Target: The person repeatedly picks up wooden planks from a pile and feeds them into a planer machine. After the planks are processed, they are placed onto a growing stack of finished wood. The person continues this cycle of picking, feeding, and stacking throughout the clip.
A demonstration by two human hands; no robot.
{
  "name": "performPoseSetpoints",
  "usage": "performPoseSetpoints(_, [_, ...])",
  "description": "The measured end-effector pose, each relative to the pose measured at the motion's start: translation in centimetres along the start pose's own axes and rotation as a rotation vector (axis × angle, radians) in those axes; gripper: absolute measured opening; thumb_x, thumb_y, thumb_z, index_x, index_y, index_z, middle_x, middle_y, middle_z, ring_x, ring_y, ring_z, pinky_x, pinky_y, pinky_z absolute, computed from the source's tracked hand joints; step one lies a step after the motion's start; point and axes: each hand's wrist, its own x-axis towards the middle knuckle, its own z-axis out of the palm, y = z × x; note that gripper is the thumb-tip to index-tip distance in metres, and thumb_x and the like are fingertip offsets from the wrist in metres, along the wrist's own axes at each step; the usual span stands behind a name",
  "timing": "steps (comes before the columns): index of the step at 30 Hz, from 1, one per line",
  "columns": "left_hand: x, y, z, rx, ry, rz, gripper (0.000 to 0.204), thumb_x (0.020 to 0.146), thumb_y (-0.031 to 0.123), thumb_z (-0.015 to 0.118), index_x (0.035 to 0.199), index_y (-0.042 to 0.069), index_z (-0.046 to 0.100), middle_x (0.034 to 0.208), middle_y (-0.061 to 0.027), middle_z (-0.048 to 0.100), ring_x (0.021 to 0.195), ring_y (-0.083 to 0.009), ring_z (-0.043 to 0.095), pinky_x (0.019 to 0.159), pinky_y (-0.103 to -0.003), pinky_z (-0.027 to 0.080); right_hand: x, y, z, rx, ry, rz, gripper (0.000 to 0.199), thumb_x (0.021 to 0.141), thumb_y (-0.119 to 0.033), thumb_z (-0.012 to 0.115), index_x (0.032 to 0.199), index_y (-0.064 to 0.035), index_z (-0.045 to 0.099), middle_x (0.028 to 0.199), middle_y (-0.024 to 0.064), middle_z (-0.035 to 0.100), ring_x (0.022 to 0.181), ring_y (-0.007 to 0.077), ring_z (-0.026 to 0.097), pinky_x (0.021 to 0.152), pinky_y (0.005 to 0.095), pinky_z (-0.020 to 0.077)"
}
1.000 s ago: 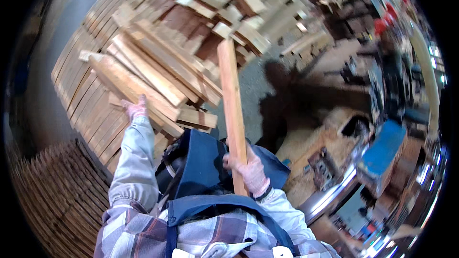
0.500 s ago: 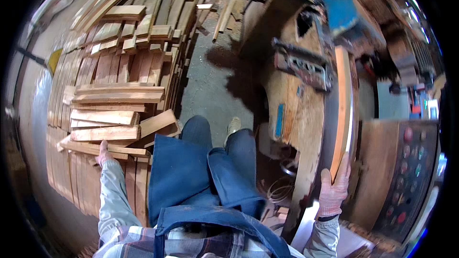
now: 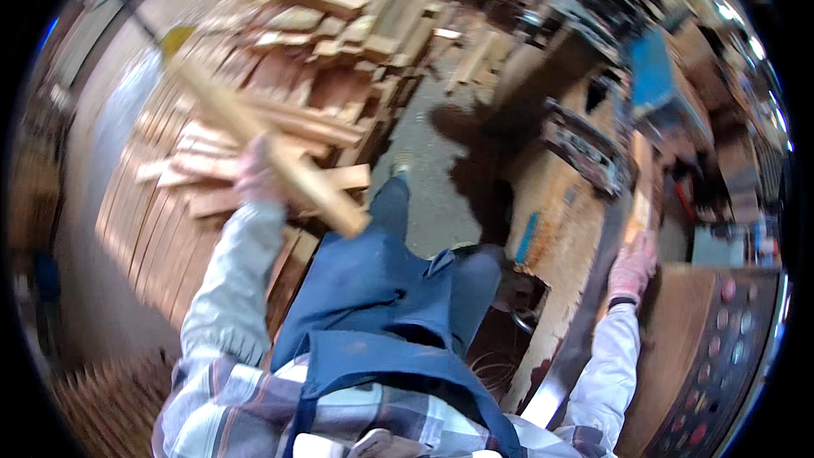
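My left hand (image 3: 259, 171) is closed around a wooden strip (image 3: 305, 182), which slants in the air over the stacked lumber and is smeared by motion. On the right, my gloved right hand (image 3: 633, 267) grips the near end of another wooden strip (image 3: 642, 178). That strip lies lengthwise on the narrow metal bed (image 3: 593, 288) of a woodworking machine. Its far end runs up beside a blue metal housing (image 3: 657, 68) and passes partly out of sight.
Stacked boards (image 3: 161, 229) fill the left, with loose short pieces on top. A control panel (image 3: 708, 365) with several round buttons stands at the lower right. Grey floor (image 3: 437, 178) lies between stack and machine. A rusty metal bracket (image 3: 585, 148) sits on the machine table.
My left hand has lifted a wooden strip off the stack and swung it toward me. My right hand has moved forward along the bed with its strip. The view has turned.
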Motion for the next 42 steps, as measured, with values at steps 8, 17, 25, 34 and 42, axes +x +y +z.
performPoseSetpoints(8, [-13.3,-1.5,26.7,-0.129,-0.161,0.087,0.057,0.078,0.009,0.080,0.130,0.010,0.054,0.099,-0.0041,0.062,0.087,-0.0191,0.062,0.076,-0.034,0.057,-3.0,-14.6,-12.8,1.032,-0.086,-0.529,0.067,0.106,-0.034,0.059,0.161,-0.0062,0.033,0.163,0.0201,0.038,0.152,0.0286,0.035,0.123,0.0393,0.0354])
performPoseSetpoints(17, [-27.7,-1.5,27.0,0.376,-1.203,0.080,0.099,0.081,0.029,0.082,0.161,0.007,0.030,0.154,-0.0227,0.049,0.141,-0.0322,0.050,0.118,-0.039,0.042,-26.9,-5.6,-15.2,0.885,-0.105,0.164,0.085,0.086,-0.013,0.070,0.163,-0.0119,0.034,0.153,0.0185,0.050,0.139,0.0286,0.050,0.112,0.0389,0.0433])
performPoseSetpoints(25, [-0.3,1.3,10.0,1.467,-0.891,0.524,0.091,0.087,0.044,0.073,0.159,0.005,0.035,0.157,-0.0195,0.046,0.145,-0.0369,0.042,0.122,-0.045,0.035,-36.0,0.7,-13.1,0.271,-0.201,0.518,0.069,0.098,-0.027,0.061,0.161,-0.0120,0.037,0.159,0.0207,0.044,0.139,0.0399,0.050,0.114,0.0476,0.0434])
performPoseSetpoints(34, [16.1,2.9,8.3,2.233,-1.138,0.031,0.121,0.070,0.066,0.084,0.163,0.015,0.029,0.163,-0.0156,0.041,0.155,-0.0349,0.028,0.127,-0.048,0.024,-9.5,-3.3,-7.7,0.601,0.434,0.286,0.073,0.103,-0.034,0.058,0.162,-0.0029,0.030,0.166,0.0190,0.032,0.151,0.0325,0.034,0.124,0.0369,0.0272])
performPoseSetpoints(42, [19.7,0.2,11.0,2.222,-1.081,-0.225,0.070,0.077,0.033,0.085,0.142,0.021,0.061,0.142,-0.0108,0.062,0.125,-0.0359,0.063,0.108,-0.044,0.051,0.2,-4.5,-5.3,0.778,0.329,0.173,0.069,0.102,-0.034,0.059,0.161,-0.0049,0.036,0.161,0.0225,0.040,0.147,0.0369,0.040,0.121,0.0419,0.0301])
